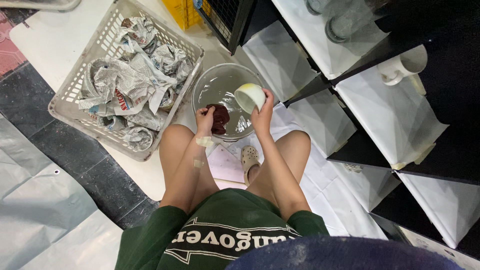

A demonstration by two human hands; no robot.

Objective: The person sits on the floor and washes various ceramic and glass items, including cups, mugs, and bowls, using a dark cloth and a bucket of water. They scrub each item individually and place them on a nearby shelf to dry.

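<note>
Grey sheet, far left: I see a pale grey sheet [40, 200] lying over the dark floor tiles [105, 180], creased, with one small eyelet near its edge.

Basket: a beige plastic basket [65, 107] with a slotted wall sits on a white mat [55, 40], tilted across the view. It is full of lumps wrapped in crumpled newspaper [132, 75]; the print is grey, with a red and blue patch on one sheet near the middle.

Yellow crate: at the top edge, just past the basket's far corner, I see part of a yellow crate [184, 12].

Left hand: my left hand [205, 119] is curled around a dark maroon cloth [219, 119], fingers bunched on it, at the near rim of the basin. Two pale plasters sit on that wrist and forearm.

Basin: a round clear basin [210, 82] holding water stands on the floor between the basket and the shelves, just ahead of my knees.

Right hand: my right hand [262, 112] pinches the rim of a small white bowl [250, 96] with a yellowish inside. The bowl is tipped on its side over the basin, above the water.

Foot: a beige clog [248, 160] shows between my legs, on white paper.

Shelves, right: a black cube shelf [450, 75] runs along the right, its compartments lined with white paper [390, 115]. One upper compartment holds a white mug [402, 67] lying on its side; the one beyond holds clear glassware [345, 22], too blurred to tell apart.
</note>
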